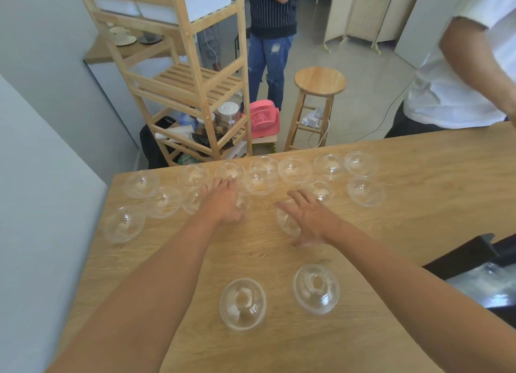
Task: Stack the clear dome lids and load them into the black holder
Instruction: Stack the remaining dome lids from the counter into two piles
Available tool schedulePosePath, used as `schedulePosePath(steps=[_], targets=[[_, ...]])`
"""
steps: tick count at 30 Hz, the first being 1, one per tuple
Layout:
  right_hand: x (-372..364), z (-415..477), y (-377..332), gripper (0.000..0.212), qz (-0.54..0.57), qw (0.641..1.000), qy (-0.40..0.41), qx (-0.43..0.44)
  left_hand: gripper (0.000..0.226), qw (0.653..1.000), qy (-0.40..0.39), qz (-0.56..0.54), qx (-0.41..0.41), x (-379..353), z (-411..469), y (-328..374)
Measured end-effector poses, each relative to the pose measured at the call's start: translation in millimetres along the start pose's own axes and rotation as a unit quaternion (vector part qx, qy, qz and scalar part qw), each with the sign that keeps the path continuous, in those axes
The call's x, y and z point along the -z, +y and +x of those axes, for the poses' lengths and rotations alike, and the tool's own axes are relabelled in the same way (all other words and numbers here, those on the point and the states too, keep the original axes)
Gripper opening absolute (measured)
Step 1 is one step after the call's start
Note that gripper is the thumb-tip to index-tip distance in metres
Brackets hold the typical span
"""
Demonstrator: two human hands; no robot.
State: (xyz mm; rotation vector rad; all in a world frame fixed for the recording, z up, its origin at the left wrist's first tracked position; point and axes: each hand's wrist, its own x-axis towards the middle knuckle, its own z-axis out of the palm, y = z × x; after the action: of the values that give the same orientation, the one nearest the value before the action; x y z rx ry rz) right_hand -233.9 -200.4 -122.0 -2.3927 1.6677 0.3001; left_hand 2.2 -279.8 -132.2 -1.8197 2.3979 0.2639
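Bare arms stretched forward over light wooden tabletop (pixel 418 194). Palm-down left hand (pixel 223 202) laid over clear plastic dome lid (pixel 244 203); grip cannot be told. Relaxed right hand (pixel 310 219), fingers splayed, held above second dome lid (pixel 285 224), nothing grasped. Further lids scattered along far edge, two nearer. Black holder (pixel 469 254) seen at right edge. Slatted wooden shelf rack (pixel 192 82), round wooden stool (pixel 319 81), pink fan (pixel 261 115) beyond.

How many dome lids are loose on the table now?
17 lids: two nearest; one under the right hand, one under the left hand; thirteen across the back. Hands may hide others.
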Motion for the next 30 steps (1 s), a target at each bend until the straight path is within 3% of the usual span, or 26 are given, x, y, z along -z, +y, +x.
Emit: schedulePosePath(steps=[8,13,16,20,24,30], targets=[[10.8,13.2,2.2,0.110,0.001,0.990,-0.141,-0.017,0.082,0.998,-0.030,0.050,-0.018,-15.5,-9.7,11.8],[18.2,8.8,0.7,0.116,0.011,0.972,-0.230,-0.052,0.093,0.997,-0.064,-0.032,-0.027,-22.2,-32.7,10.0],[23.1,7.7,-0.6,0.107,0.006,0.966,-0.252,-0.063,0.094,0.998,-0.035,-0.049,-0.027,-17.4,-44.8,9.8],[23.5,0.4,-1.0,0.091,0.091,0.976,-0.182,-0.074,0.102,0.990,-0.001,-0.137,-0.040,0.7,-69.8,7.1],[16.0,-12.9,-2.0,0.084,0.226,0.968,-0.080,-0.077,0.111,0.971,-0.060,-0.220,-0.072,8.7,-118.7,4.4],[4.3,-45.1,-13.1,0.076,0.450,0.887,0.038,-0.096,0.105,0.971,-0.086,-0.206,-0.087,-15.0,-179.6,10.0]])
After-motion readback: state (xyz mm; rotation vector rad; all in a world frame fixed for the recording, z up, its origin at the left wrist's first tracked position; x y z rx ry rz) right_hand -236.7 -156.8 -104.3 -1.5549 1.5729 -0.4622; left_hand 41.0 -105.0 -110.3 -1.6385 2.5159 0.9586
